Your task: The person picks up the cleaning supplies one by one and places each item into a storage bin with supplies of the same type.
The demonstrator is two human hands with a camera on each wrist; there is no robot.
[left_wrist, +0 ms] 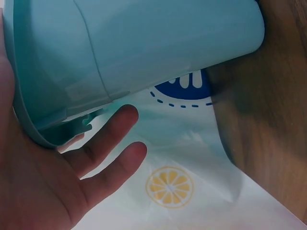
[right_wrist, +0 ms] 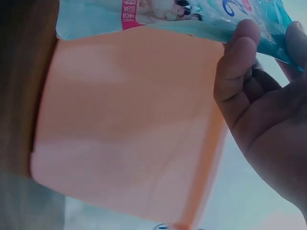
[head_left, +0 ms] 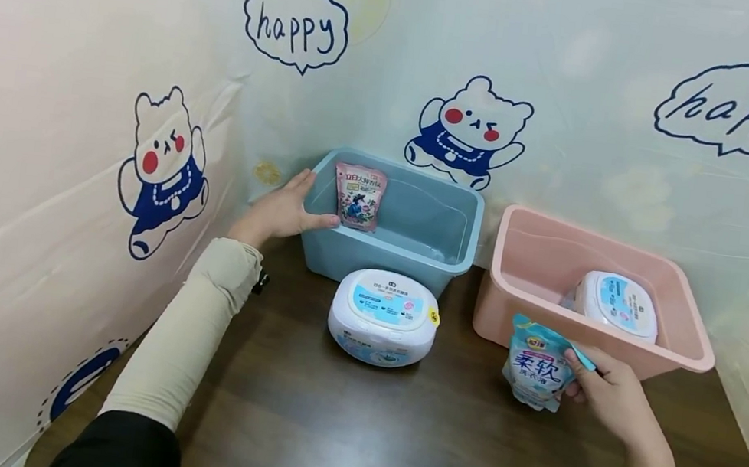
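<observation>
My right hand [head_left: 613,395] pinches the top corner of a teal-and-white laundry detergent pouch [head_left: 536,367]. The pouch hangs tilted in front of the pink bin [head_left: 604,314]; the right wrist view shows its lower edge overlapping the bin's side. At the left front corner of the blue bin [head_left: 379,253], my left hand [head_left: 280,211] rests on the rim. Its thumb lies along the front edge, and in the left wrist view two straight fingers [left_wrist: 112,129] spread outside the bin wall. A pink pouch [head_left: 360,197] leans upright inside the blue bin.
A white oval tub [head_left: 383,319] with a blue label stands on the brown table [head_left: 338,430] before the blue bin. A similar white tub [head_left: 616,303] sits inside the pink bin. Printed cloth [head_left: 381,57] hangs behind and at the left.
</observation>
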